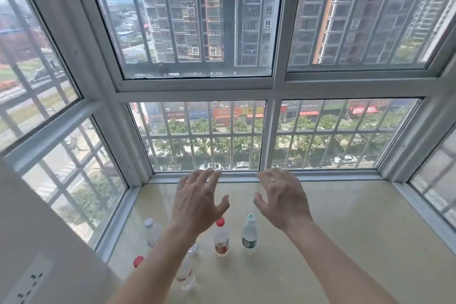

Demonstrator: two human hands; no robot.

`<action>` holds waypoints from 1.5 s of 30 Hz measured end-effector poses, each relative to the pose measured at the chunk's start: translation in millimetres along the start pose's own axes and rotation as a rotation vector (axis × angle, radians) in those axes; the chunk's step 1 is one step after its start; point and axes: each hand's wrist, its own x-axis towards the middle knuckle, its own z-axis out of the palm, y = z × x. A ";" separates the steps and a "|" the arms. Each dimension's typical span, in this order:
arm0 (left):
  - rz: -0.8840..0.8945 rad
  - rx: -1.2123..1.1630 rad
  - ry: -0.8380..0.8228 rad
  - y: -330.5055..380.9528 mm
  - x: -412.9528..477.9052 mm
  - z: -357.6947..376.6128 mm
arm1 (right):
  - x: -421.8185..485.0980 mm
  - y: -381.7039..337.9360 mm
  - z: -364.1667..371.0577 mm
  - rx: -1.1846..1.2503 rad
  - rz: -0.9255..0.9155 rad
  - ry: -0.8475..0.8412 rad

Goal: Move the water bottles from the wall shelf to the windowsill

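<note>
Several clear water bottles stand upright on the beige windowsill. A red-capped bottle and a green-capped bottle stand side by side at the centre. A white-capped bottle stands to the left. Under my left forearm are another red-labelled bottle and a red cap, both partly hidden. My left hand and my right hand hover above the bottles, fingers spread, holding nothing. The wall shelf is out of view.
Bay windows with white frames and outside bars enclose the sill at the back, left and right. A white wall with a power socket sits at the lower left. The right half of the sill shows bare surface.
</note>
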 end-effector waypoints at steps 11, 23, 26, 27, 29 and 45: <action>0.307 -0.121 -0.010 50.2 29.6 -0.3 | -54.5 24.7 -45.9 -0.128 0.301 0.125; 0.834 -0.399 -0.145 220.3 -17.9 17.3 | -258.1 65.9 -107.5 -0.361 0.889 0.178; 0.970 -0.459 -0.156 270.4 -43.6 13.1 | -311.9 72.4 -127.6 -0.388 1.012 0.123; 1.010 -0.473 -0.162 286.5 -51.5 12.4 | -327.7 74.2 -133.6 -0.403 1.043 0.125; 1.082 -0.478 -0.180 316.8 -68.9 11.7 | -357.3 77.0 -142.2 -0.433 1.089 0.176; 1.350 -0.516 -0.202 590.5 -144.2 42.2 | -519.0 251.4 -179.2 -0.498 1.286 0.340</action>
